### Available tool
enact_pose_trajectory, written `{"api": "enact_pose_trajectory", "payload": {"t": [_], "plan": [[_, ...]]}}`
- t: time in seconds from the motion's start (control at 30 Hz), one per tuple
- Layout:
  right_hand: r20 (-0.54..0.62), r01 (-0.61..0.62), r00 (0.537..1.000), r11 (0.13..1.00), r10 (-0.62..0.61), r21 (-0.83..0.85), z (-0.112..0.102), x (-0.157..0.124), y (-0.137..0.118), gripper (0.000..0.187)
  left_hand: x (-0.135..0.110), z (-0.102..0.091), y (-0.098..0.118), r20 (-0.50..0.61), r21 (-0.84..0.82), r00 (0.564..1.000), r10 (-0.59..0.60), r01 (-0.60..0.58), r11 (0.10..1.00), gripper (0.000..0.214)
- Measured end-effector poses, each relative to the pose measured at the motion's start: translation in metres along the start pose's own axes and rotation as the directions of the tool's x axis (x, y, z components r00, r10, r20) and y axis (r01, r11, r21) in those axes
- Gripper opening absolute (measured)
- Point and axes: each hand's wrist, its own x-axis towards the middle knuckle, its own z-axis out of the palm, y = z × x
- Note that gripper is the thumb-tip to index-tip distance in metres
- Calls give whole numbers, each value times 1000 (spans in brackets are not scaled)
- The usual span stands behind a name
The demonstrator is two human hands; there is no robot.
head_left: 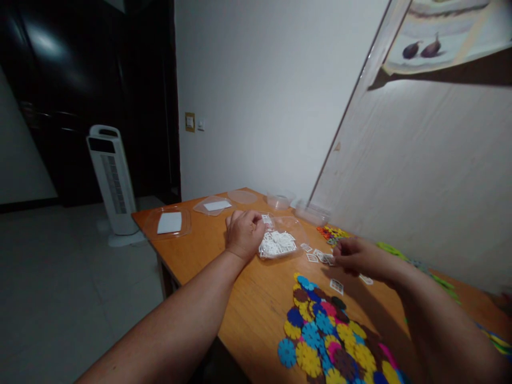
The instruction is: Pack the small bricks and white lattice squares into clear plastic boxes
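Note:
My left hand (246, 232) is closed, its fingers curled at the left side of a clear plastic container (302, 234). Whatever those fingers hold, if anything, is hidden. A heap of small white window-shaped plastic pieces (278, 243) fills part of the container. To its right, my right hand (356, 257) has thumb and fingers pinched together beside several loose white pieces (320, 257); I cannot make out what is between the fingertips. Another white piece (336, 286) lies nearer, and one more (366, 279) lies partly under the right hand.
A pile of colourful notched plastic discs (324, 333) covers the table's near side. Red and yellow pieces (332, 233) and green ones (390, 249) lie along the wall. Clear lids (186, 226) and tubs (280, 200) stand at the back. A white tower fan (114, 181) stands beyond the table.

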Motion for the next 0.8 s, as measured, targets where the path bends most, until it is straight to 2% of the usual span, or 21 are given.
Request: {"api": "enact_pose_trajectory", "payload": {"t": [0.1,0.17,0.3,0.4,0.53,0.63,0.7,0.8], "plan": [[154,-65,982,963,108,-260,1,0,17,35,0,1,-1,-13,-7,1000,12,-12,1000,4],[195,-71,969,930,149,-361,3,0,23,31,0,1,-1,-13,-10,1000,14,-14,1000,4],[153,-46,979,873,137,-485,5,2,27,20,0,2,-1,-21,-17,1000,9,-10,1000,5],[158,-33,980,881,122,-472,6,5,31,18,0,2,0,-26,-15,1000,13,-14,1000,5],[196,-49,973,932,126,-359,9,5,31,22,0,1,0,-11,-4,1000,4,-4,1000,5],[247,18,969,991,14,-129,12,0,16,24,0,0,0,2,-3,1000,1,-1,1000,6],[178,110,976,990,-124,85,12,-3,1,26,0,0,1,3,-3,1000,4,-4,1000,5],[-60,249,968,908,-244,336,12,0,-14,32,0,0,1,-6,-3,1000,8,-8,1000,5]]}}
